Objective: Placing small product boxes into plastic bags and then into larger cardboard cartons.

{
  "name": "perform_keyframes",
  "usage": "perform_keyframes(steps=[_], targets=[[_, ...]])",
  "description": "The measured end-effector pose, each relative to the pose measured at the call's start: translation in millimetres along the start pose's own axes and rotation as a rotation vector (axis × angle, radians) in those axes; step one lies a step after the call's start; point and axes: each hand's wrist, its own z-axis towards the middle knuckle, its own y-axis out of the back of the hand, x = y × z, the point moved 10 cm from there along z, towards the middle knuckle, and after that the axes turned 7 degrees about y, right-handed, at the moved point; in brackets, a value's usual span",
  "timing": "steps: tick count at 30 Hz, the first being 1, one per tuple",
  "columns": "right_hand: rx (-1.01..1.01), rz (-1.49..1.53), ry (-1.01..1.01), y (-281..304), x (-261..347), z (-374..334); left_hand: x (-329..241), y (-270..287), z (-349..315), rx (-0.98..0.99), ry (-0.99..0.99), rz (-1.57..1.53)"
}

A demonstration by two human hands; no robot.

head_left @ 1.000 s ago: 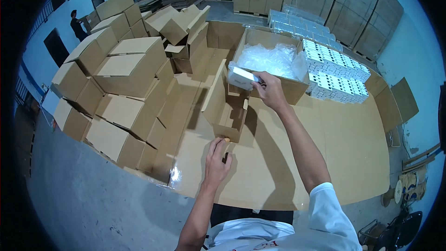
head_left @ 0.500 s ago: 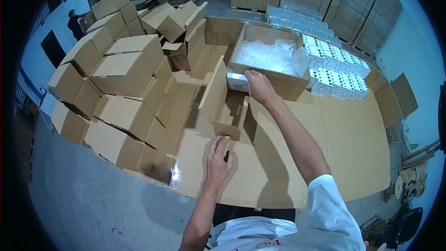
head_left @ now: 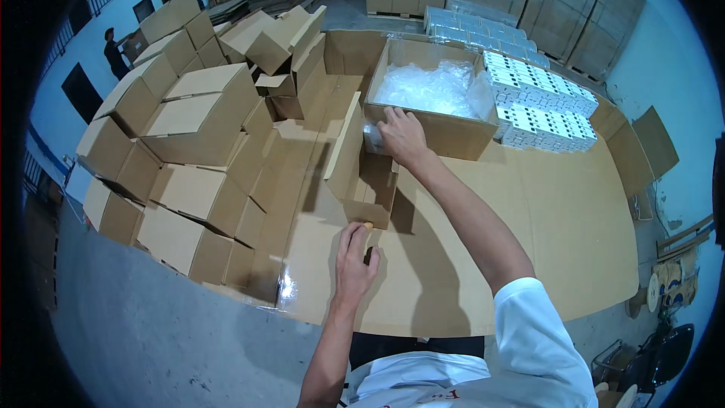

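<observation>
In front of me stands a narrow open carton, its tall left flap upright. My left hand is at its near end, fingers curled and the fingertips against the bottom edge. A dark patch shows beside the thumb; I cannot make out what it is. At the carton's far end, my right hand grips a small white box, mostly hidden behind the fingers. Right behind that hand is a large carton filled with clear plastic wrap.
Stacked open cartons line the left side. Rows of small white boxes stand at the back right on the cardboard-covered table. Wrapped pallets rise behind. A person stands at the far left.
My right hand has shifted left with the white box, which is now more hidden by the fingers at the narrow carton's far end. My left hand stays at the near end.
</observation>
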Motion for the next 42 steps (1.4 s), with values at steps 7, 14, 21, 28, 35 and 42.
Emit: perform_keyframes(steps=[7,14,21,28,35,42], targets=[[-0.214,0.377,-0.243,36,-33,-53,-8,-16,7,0.010,-0.031,0.038],[-0.046,0.602,-0.491,68,-27,-300,-50,-69,8,0.122,-0.117,0.063],[0.022,0.496,-0.426,117,-43,-381,-119,-127,-13,0.327,-0.352,0.247],[-0.294,0.401,-0.519,78,-275,-303,-142,-147,-10,0.329,-0.327,0.324],[-0.394,0.264,-0.618,47,-446,-225,-144,-171,-6,0.395,-0.348,0.305],[-0.373,0.279,-0.505,31,-463,-203,-142,-173,-1,0.365,-0.313,0.317]])
